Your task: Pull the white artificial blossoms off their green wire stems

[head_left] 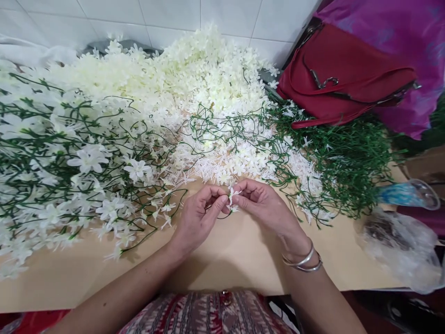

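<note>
Over the front of the table, my two hands meet fingertip to fingertip at a small white artificial flower (233, 195). My left hand (203, 211) pinches a thin green stem at the flower's left side, the stem partly hidden by the fingers. From the right, my right hand (260, 202) grips the white petals between thumb and forefinger; two silver bangles circle that wrist. Just beyond the hands lie loose white flower pieces (215, 167) with green stems tangled among them. Left of my left hand spreads a heap of white flowers on green stems (86, 160).
A tall pile of cream petals (208, 60) leans toward the tiled wall (170, 14). Green stems (354, 157) are heaped at the right, under a red handbag (351, 69). A blue-patterned cup (403, 194) and a clear plastic bag (399, 246) sit at the table's (236, 260) right edge.
</note>
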{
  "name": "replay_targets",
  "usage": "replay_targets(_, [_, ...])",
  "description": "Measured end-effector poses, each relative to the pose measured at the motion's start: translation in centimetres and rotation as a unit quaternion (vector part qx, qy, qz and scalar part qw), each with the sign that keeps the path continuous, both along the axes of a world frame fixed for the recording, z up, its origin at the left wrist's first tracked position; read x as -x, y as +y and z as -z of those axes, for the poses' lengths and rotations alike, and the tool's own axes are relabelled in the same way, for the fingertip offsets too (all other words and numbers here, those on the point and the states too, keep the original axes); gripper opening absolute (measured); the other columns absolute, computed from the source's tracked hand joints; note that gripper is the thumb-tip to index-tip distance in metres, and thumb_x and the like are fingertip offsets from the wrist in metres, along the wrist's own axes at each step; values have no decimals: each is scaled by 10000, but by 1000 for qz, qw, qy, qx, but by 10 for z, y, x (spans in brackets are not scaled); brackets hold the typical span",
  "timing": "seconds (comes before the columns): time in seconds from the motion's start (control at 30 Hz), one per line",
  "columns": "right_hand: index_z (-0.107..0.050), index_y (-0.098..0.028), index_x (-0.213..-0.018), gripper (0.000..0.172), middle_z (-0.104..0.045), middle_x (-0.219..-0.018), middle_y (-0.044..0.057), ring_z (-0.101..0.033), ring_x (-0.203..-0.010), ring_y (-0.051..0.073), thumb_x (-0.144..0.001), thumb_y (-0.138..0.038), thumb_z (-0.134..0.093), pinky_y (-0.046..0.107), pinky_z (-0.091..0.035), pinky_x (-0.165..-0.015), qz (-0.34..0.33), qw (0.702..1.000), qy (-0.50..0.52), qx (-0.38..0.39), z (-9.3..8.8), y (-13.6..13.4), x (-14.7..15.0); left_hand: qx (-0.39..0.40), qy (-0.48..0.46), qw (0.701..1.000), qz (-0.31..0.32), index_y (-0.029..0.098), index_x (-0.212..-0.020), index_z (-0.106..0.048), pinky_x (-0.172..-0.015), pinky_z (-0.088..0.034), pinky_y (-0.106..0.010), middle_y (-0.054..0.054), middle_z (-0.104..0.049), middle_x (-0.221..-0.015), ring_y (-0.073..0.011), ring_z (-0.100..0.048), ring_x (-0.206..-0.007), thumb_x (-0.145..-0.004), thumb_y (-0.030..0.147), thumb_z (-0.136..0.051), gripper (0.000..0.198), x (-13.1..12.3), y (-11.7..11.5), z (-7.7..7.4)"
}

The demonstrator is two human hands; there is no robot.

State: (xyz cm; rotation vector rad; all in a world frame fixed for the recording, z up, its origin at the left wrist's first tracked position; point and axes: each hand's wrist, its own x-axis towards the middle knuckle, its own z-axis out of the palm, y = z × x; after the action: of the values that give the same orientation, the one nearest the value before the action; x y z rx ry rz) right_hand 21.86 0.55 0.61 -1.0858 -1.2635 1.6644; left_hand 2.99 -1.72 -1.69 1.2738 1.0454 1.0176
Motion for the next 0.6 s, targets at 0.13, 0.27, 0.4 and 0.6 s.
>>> replay_targets(0.13, [-700,-225,-898,197,-695,-785,-19,-655,-730,135,-887,-384,-816,301,-541,-735,-7,1000,9,3,0,1,-2,-5,-5,1000,10,188,-1012,-643,-733,-546,-244,-13,-704,-850,-132,-701,-767,-1035,338,-616,154,0,1,-1])
replay_targets(0.27, [-688,-234,-892,239,-691,-768,-19,-643,-709,144,-873,-434,-818,310,-538,-712,-4,1000,-6,-6,2,1,-1,-11,5,1000,18,190,-1004,-648,-733,-539,-248,-15,-704,-845,-138,-693,-771,-1040,346,-609,165,2,1,0])
replay_targets(0.4, [-701,-229,-868,236,-688,-769,-13,-634,-723,147,-853,-426,-830,304,-525,-715,3,1000,-15,-16,4,1,0,-8,18,1000,20,188,-977,-654,-731,-539,-260,-22,-717,-826,-148,-705,-767,-1038,356,-607,185,3,1,1])
replay_targets(0.6, [-707,-222,-820,254,-674,-766,-5,-593,-720,153,-822,-436,-844,302,-495,-698,28,998,-47,-21,8,1,3,-1,22,1000,10,192,-972,-659,-740,-554,-270,-26,-747,-819,-162,-733,-774,-1033,371,-610,196,2,0,1])
